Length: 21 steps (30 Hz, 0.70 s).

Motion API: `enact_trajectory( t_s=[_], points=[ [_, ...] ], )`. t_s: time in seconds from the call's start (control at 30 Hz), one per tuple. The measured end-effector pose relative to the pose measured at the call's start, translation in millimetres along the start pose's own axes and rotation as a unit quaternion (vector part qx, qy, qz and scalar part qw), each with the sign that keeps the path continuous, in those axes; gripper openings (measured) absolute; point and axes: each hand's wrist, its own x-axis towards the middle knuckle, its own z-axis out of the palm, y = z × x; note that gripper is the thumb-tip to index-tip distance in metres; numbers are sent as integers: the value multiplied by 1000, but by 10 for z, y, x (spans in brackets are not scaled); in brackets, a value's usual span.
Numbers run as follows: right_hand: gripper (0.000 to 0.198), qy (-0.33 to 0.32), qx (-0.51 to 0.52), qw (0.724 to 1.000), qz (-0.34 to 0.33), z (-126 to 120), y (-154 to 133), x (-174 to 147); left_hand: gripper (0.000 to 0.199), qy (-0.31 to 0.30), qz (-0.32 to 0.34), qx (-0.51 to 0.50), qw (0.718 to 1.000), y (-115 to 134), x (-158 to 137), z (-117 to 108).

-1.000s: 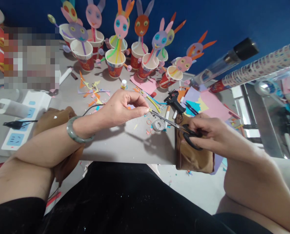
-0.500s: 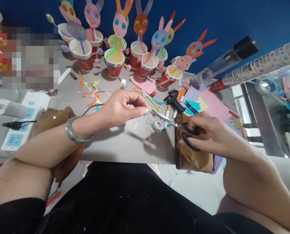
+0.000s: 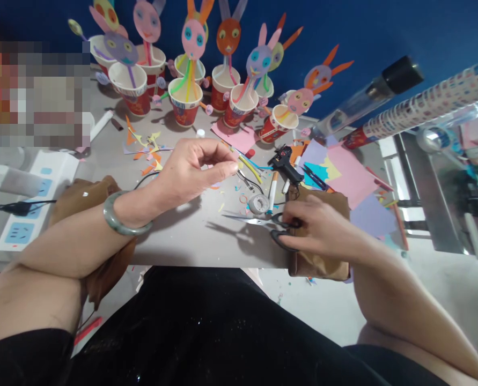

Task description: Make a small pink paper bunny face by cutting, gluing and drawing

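Observation:
My left hand (image 3: 192, 171) hangs over the middle of the table, thumb and forefinger pinched on a tiny yellowish piece (image 3: 239, 165), mostly hidden by the fingertips. Lower and to the right, my right hand (image 3: 319, 228) grips black-handled scissors (image 3: 252, 220) by their loops. The blades point left, just above the tabletop and apart from my left hand. Behind the blades sits a grey tape roll (image 3: 259, 203). A brown cloth pouch (image 3: 319, 265) lies beneath my right hand.
Paper cups (image 3: 185, 110) with paper rabbit heads line the back. A black glue gun (image 3: 286, 163), coloured paper sheets (image 3: 353, 169) and a long stack of cups (image 3: 427, 112) are at right. Paper scraps (image 3: 150, 147) lie back left; a power strip (image 3: 25, 214) is at far left.
My right hand has moved the scissors left and down, away from the fingertips of my left hand. My left hand keeps its pinch, slightly shifted in view.

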Motion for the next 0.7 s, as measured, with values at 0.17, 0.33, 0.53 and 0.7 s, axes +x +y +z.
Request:
enact_trajectory(
  t_s=[0.17, 0.33, 0.53, 0.7],
  points=[
    [18, -11, -116, 993, 31, 577, -62, 114, 9, 62, 13, -19, 998, -66, 5, 0],
    [26, 12, -177, 984, 30, 796, -8, 78, 6, 141, 66, -73, 985, -117, 73, -57],
    [27, 21, -174, 984, 35, 800, -136, -19, 17, 207, 65, -117, 969, -16, 157, -142],
    [32, 81, -140, 983, 86, 521, 90, -67, 18, 168, 45, -65, 983, -99, 128, -130]
  ],
)
